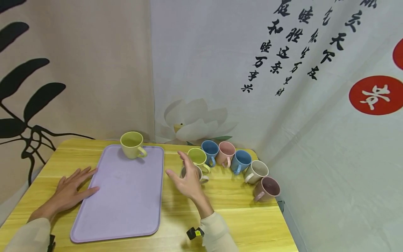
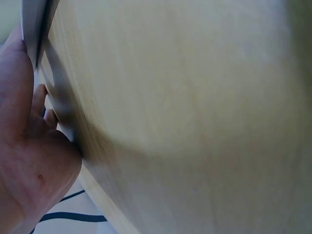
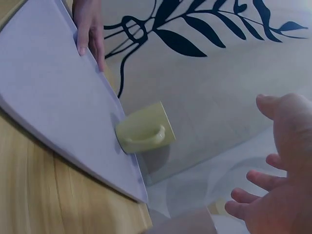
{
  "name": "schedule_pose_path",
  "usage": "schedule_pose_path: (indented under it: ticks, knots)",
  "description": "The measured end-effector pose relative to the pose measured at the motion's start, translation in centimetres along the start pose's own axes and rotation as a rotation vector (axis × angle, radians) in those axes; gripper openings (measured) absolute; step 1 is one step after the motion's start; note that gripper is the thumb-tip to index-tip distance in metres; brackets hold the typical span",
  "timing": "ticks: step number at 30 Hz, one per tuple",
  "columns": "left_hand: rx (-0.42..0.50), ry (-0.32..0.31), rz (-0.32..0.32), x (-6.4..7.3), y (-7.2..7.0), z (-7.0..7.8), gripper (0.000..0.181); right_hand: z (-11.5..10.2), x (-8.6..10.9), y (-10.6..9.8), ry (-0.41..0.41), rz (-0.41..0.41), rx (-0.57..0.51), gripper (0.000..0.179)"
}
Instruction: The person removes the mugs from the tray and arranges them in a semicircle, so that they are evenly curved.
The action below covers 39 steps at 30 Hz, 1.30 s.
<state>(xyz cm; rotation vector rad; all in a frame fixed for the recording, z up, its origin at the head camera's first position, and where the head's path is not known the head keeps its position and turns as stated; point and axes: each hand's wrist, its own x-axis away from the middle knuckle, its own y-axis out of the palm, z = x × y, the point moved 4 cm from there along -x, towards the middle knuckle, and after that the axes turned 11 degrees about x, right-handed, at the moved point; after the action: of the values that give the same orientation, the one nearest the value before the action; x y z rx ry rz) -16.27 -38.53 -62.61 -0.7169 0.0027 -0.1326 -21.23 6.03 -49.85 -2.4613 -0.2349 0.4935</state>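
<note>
A light purple tray lies on the wooden table, and a yellow-green mug stands upright at its far end. My left hand touches the tray's left edge with extended fingers; in the left wrist view the hand appears beside the tabletop. My right hand is raised right of the tray, thumb and fingers apart, with nothing between them. Partly hidden behind it is a pale greyish mug. Just beyond stands another yellow-green mug. In the right wrist view, the tray's mug lies beyond my right hand.
More mugs curve along the table's far right edge: a blue mug, a pink mug, another blue mug, an off-white mug and a mauve mug. Printed curtains hang behind the table.
</note>
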Motion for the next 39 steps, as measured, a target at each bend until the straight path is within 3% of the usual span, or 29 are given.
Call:
schedule_pose_path:
  ticks: [10,20,33,39]
  knots:
    - [0.006,0.005,0.009,0.0,-0.1,0.2,0.087,-1.3,-1.4,3.6,0.067,-0.046,-0.003,0.084]
    - [0.007,0.012,0.008,0.1,0.0,0.0,0.087,-1.7,-2.7,6.8,0.031,-0.036,-0.079,0.084]
    - [0.005,0.012,0.009,0.0,0.0,-0.1,0.087,-1.5,-5.7,9.9,0.024,-0.039,-0.002,0.075]
    - [0.009,0.019,0.013,0.1,-0.1,0.0,0.086,-1.1,-6.6,11.3,0.09,-0.074,0.001,0.077]
